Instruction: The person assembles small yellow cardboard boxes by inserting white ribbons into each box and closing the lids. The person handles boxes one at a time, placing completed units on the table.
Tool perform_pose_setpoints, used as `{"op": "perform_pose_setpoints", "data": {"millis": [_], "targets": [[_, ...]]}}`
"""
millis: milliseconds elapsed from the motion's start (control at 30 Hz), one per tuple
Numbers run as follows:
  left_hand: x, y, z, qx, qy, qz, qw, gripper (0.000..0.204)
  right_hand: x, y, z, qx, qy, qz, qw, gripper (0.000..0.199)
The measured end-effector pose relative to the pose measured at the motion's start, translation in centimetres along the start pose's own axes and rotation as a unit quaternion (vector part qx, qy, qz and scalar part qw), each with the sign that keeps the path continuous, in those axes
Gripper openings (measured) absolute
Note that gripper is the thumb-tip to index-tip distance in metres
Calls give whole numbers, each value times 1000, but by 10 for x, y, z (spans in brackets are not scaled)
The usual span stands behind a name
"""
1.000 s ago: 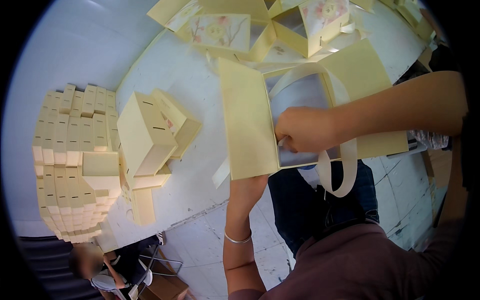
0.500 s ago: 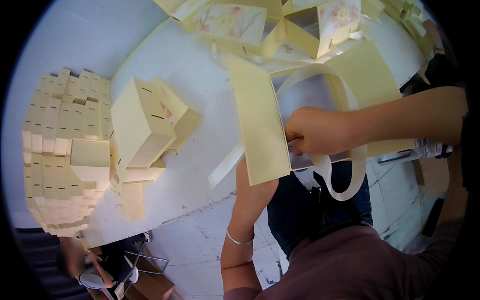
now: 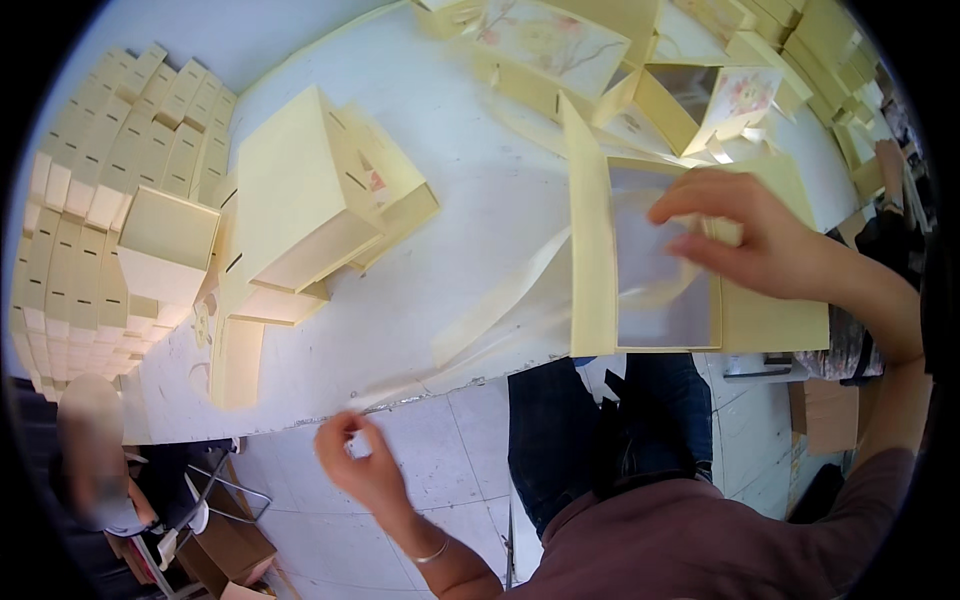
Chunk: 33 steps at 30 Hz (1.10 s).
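left hand [image 3: 362,465]: by table [image 3: 480,210] edge, thumb and finger curled into ring, blurred, cannot tell if pinching ribbon [image 3: 503,300]
right hand [image 3: 735,230]: over box [image 3: 640,325], thumb and fingers apart, not gripping
box: at table's near edge, before person, panels spread left and right
ribbon: strip extends left of box, over table

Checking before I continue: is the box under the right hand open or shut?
Open: the box has its flaps spread apart, pale inside showing.
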State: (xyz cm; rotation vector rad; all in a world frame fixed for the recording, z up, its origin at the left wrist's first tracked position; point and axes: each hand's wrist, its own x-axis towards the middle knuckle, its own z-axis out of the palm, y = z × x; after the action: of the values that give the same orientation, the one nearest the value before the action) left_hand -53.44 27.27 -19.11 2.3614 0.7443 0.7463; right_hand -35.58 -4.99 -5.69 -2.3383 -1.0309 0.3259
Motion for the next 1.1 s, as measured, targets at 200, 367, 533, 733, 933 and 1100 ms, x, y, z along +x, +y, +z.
{"op": "perform_pose_setpoints", "data": {"millis": [200,367,533,733,933,1100], "targets": [[-8,37,-11,-73,-2,173,982,47,-29,-2,4,-55,51,-55,996,22],[22,110,67,21,-243,390,888,66,-46,-10,23,-136,-137,-119,974,33],[36,128,108,3,-297,399,867,33,-51,1,39,-250,-102,-177,947,22],[30,119,84,57,-217,446,867,10,-85,24,27,-275,-103,-126,948,10],[-4,122,60,92,-293,385,870,19,-117,49,0,-305,-76,-75,946,5],[-40,154,71,41,-360,402,841,11,-159,82,-28,-369,-75,-10,926,3]]}}
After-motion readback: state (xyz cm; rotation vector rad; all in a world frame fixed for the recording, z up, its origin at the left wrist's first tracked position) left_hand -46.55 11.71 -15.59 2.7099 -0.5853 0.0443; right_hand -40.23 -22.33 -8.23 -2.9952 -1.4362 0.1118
